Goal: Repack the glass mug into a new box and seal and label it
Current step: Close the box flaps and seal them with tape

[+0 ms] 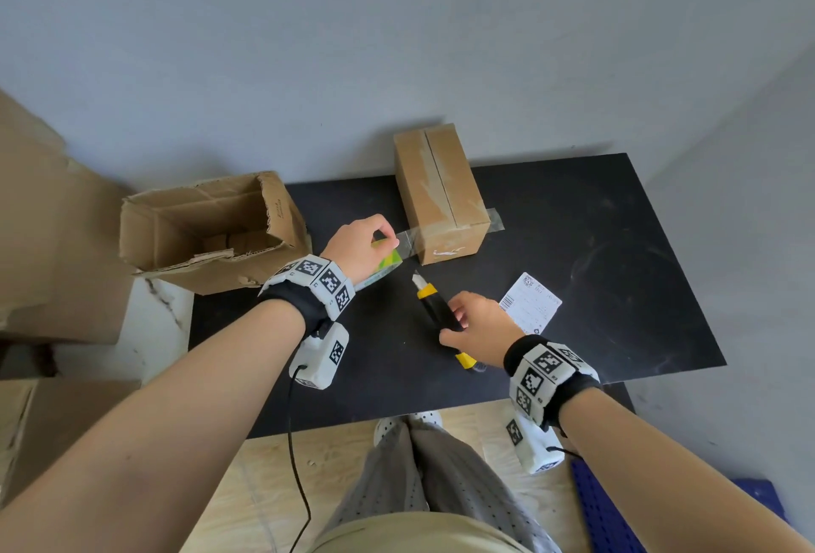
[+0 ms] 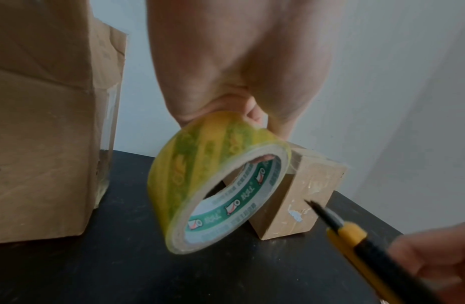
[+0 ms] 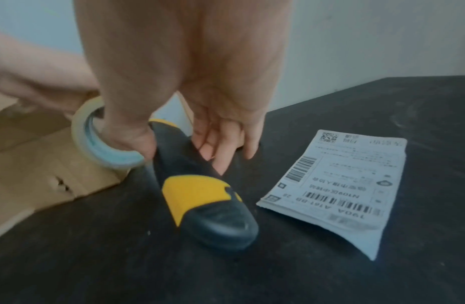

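A closed small cardboard box (image 1: 441, 195) stands on the black table (image 1: 595, 265), with clear tape along its top seam. My left hand (image 1: 359, 243) grips a roll of clear tape (image 2: 215, 185) with a green-printed core, just left of the box. A strip of tape (image 1: 408, 239) stretches from the roll to the box's near end. My right hand (image 1: 474, 323) holds a black and yellow utility knife (image 1: 434, 310) by its handle, thumb on one side and fingers on the other. The blade (image 2: 322, 211) is out and points toward the box. No mug is visible.
An open, worn cardboard box (image 1: 207, 230) stands at the table's left edge. A stack of printed shipping labels (image 1: 531, 303) lies to the right of my right hand. Large cardboard (image 1: 53, 221) leans at the far left. A grey wall lies behind.
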### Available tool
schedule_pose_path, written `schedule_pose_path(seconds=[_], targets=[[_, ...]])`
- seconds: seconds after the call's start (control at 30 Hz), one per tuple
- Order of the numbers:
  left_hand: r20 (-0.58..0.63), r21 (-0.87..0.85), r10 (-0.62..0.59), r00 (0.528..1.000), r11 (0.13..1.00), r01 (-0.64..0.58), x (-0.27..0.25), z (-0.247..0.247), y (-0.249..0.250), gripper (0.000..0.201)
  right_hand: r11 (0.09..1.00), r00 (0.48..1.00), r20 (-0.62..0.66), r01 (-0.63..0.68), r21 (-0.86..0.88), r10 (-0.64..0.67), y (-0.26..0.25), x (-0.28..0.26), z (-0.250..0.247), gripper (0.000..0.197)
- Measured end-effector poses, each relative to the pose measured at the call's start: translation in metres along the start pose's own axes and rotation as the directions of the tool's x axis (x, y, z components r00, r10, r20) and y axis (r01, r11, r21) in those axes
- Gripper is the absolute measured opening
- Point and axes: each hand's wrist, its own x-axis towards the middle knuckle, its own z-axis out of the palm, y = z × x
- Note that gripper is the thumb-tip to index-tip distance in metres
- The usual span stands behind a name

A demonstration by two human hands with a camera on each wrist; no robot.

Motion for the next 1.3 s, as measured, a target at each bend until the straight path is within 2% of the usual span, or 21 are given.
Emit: schedule_pose_path(seconds=[0.2,0.3,0.4,0.6,1.0,1.3], targets=[[-0.009,-0.036,0.006,1.0,0.999,-0.007,-0.001,-0.002,0.001,0.012,0.927,0.997,-0.009,0.077,0.367,-0.079,-0.015,-0.015,-0.01,0.034],[-0.018,-0.03,0.019,1.0,0.999,-0.019,-0.001,-0.002,0.003,0.011,0.805,0.996,0.071,-0.006,0.593,-0.045,-0.029,-0.014,-0.011,0.032],[-0.023,-0.014,0.021,1.0,1.0,-0.021,-0.002,-0.002,0.003,0.008,0.696,0.994,0.108,-0.064,0.716,-0.019,-0.041,-0.014,-0.012,0.026],[-0.019,-0.018,0.008,1.0,1.0,-0.008,-0.003,-0.001,0.003,0.008,0.766,0.992,0.117,-0.04,0.641,-0.046,-0.051,-0.011,-0.011,0.034],[-0.038,0.024,0.029,0.999,0.999,-0.028,-0.003,0.002,0.001,0.007,0.809,0.985,0.151,-0.021,0.588,-0.084,-0.052,-0.005,-0.018,0.033],[-0.06,0.168,0.053,0.997,0.985,-0.042,-0.007,0.009,0.004,0.006,0.877,0.979,0.195,-0.038,0.478,-0.064,-0.052,-0.002,-0.025,0.014]])
